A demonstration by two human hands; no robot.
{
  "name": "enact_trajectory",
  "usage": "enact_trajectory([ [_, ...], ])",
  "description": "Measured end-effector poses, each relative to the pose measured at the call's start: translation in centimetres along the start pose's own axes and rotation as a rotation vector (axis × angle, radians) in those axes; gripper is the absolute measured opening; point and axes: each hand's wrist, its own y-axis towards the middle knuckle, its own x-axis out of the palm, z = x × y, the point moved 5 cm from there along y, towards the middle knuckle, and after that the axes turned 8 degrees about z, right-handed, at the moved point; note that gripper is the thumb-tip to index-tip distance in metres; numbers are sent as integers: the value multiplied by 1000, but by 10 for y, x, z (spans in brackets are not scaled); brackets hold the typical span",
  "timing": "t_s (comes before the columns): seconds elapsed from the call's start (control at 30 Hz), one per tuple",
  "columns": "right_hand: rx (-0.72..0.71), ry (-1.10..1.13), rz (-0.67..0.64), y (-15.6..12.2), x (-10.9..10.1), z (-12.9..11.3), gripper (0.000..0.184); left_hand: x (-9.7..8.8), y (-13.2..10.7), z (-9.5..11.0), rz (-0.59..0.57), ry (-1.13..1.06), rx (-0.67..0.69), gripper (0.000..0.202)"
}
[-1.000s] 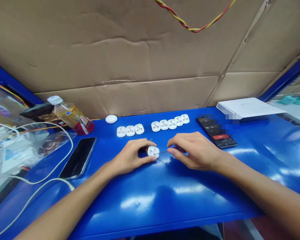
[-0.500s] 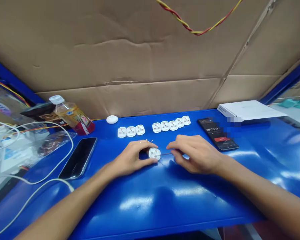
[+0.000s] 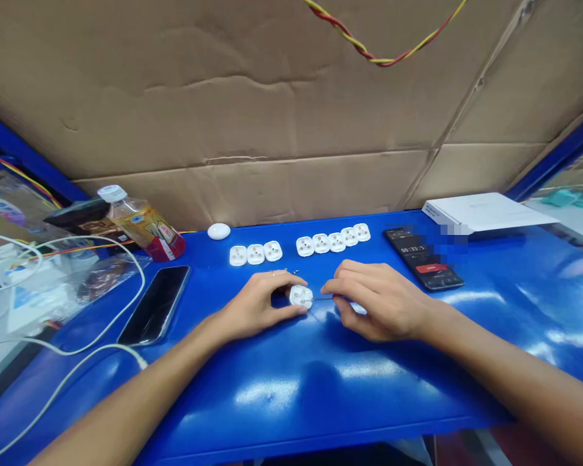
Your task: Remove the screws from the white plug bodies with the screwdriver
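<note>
My left hand (image 3: 255,304) grips a small round white plastic socket piece (image 3: 300,296) between thumb and fingers, just above the blue tabletop. My right hand (image 3: 379,301) pinches a thin metal shaft (image 3: 323,299), probably a small screwdriver, whose handle is hidden inside the fingers. The shaft's tip reaches the white piece's face. Two rows of matching white pieces lie beyond my hands, a short row of 3 (image 3: 255,254) and a longer row of several (image 3: 333,240). Tiny metal parts (image 3: 290,271) lie just past my left hand.
A stopwatch phone (image 3: 420,259) and white box (image 3: 486,212) stand at right; a black phone (image 3: 154,305), bottle (image 3: 143,224), white cables (image 3: 92,304) and plastic bags (image 3: 43,291) lie at left. A cardboard wall (image 3: 272,116) backs the blue table (image 3: 320,401).
My right hand has shifted slightly, with its fingers curling around the shaft. The white piece stays in my left hand, and the view has moved only a little.
</note>
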Motion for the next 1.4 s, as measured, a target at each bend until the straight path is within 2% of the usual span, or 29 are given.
enact_trajectory([
  [0.1, 24, 5, 2, 0, 0, 0, 21, 0, -1, 1, 0, -10, 3, 34],
  [0.23, 91, -103, -10, -3, 0, 6, 22, 0, -1, 0, -6, -6, -22, 34],
  [0.37, 37, -78, 29, -2, -2, 3, 18, 0, -1, 1, -5, 0, -17, 35],
  [0.5, 67, 10, -63, 0, -2, 0, 23, -1, -1, 1, 6, -8, 0, 34],
  [0.63, 129, -82, -84, -1, -2, 3, 19, 0, -2, -1, 1, -5, -3, 34],
  [0.77, 79, -50, -34, 1, -2, -1, 17, 1, -2, -2, -5, -4, 7, 35],
  [0.87, 81, -4, -48, 2, -2, -1, 20, 1, -2, -2, -8, -9, 12, 35],
  [1.0, 121, -63, -48, -1, 0, 4, 17, 1, -2, -1, -13, -17, 7, 35],
  [1.17, 69, -39, 12, 1, -1, 1, 18, 1, -2, -2, -14, -15, -1, 34],
  [1.4, 78, -20, -51, -2, 0, 5, 17, 1, -2, -2, -15, -5, -6, 35],
])
